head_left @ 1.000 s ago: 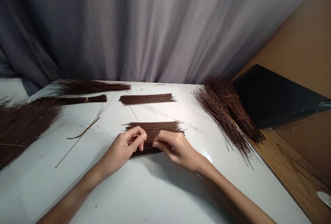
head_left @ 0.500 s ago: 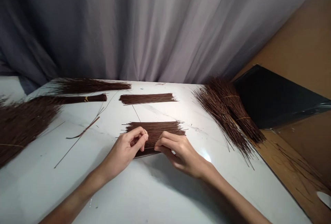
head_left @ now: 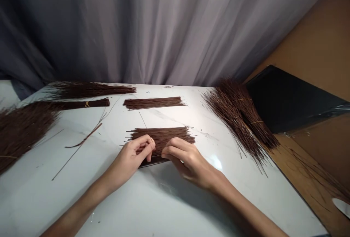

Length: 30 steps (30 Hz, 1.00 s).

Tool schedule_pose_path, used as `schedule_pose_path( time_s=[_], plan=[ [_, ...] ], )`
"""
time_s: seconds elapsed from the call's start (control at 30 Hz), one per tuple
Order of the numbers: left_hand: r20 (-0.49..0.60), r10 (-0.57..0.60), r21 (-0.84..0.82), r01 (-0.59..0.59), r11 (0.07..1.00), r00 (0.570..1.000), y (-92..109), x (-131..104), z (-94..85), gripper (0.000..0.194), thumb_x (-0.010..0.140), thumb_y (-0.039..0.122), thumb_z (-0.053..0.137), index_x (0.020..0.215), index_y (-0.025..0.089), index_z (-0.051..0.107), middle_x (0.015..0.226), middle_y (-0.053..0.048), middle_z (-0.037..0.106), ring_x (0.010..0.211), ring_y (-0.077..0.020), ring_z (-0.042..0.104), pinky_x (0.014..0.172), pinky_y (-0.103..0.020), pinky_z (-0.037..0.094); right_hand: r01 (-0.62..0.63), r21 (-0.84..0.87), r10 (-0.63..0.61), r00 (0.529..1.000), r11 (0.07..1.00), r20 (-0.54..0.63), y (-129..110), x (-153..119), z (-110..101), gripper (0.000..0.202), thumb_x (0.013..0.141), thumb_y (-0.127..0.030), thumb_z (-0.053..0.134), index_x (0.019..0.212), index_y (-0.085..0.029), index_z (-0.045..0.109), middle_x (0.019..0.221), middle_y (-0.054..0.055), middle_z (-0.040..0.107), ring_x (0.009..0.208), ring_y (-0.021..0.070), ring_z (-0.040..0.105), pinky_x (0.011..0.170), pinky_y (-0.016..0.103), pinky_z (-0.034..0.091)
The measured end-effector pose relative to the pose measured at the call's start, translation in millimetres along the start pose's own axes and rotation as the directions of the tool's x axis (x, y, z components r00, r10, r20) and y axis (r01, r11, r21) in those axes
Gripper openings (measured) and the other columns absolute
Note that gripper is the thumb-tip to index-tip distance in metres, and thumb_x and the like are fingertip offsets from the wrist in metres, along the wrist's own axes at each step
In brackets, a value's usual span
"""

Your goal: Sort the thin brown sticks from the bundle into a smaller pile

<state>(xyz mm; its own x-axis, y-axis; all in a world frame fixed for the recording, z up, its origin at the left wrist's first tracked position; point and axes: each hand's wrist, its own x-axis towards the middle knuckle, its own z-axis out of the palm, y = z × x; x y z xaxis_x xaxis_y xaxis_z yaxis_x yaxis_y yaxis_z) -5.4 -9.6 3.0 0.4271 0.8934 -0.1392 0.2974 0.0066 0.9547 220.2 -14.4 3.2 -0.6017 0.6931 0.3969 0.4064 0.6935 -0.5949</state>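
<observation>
Brown, wiry sticks lie side by side in a near layer (head_left: 164, 135) on the white, faintly marbled table (head_left: 109, 208), between and just beyond our hands. Our left hand (head_left: 136, 153) is narrow, its fingertips seeming to pinch a single thin stick (head_left: 143, 119) that slants away from us. Our right hand (head_left: 188, 160) curls over the layer's lower edge; we cannot tell whether its fingers close on anything. We judge the sorting partly done: the near layer is mostly parallel, though its ends jut unevenly, while the far row (head_left: 154, 103) looks more compact. Plenty lies outside these two: bushy bundles at right (head_left: 253, 109) bound by thin yellowish ties, a slim yellow-banded bundle (head_left: 95, 103) at left, and a feathery dark bundle (head_left: 93, 89) behind it. Soft grey curtain (head_left: 153, 29) folds hang beyond.
</observation>
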Motion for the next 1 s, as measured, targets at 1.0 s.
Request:
schedule_pose_path(
  time_s=[1.0],
  plan=[
    [0.056, -0.083, -0.161, 0.091, 0.983, 0.995, -1.9, 3.1, -7.6, 0.035, 0.099, 0.051, 0.057, 0.088, 0.019, 0.064, 0.076, 0.001, 0.059, 0.055, -0.0086, 0.034, 0.05, -0.023, 0.027, -0.116, -0.214, 0.136, 0.987, 0.97, 0.081, 11.3, -5.1, -39.2, 0.019, 0.107, -0.026, 0.047, 0.097, -0.021, 0.063, 0.09, 0.004, 0.066, 0.087, 0.0195, 0.051, 0.085, 0.036, 0.038]
  ],
)
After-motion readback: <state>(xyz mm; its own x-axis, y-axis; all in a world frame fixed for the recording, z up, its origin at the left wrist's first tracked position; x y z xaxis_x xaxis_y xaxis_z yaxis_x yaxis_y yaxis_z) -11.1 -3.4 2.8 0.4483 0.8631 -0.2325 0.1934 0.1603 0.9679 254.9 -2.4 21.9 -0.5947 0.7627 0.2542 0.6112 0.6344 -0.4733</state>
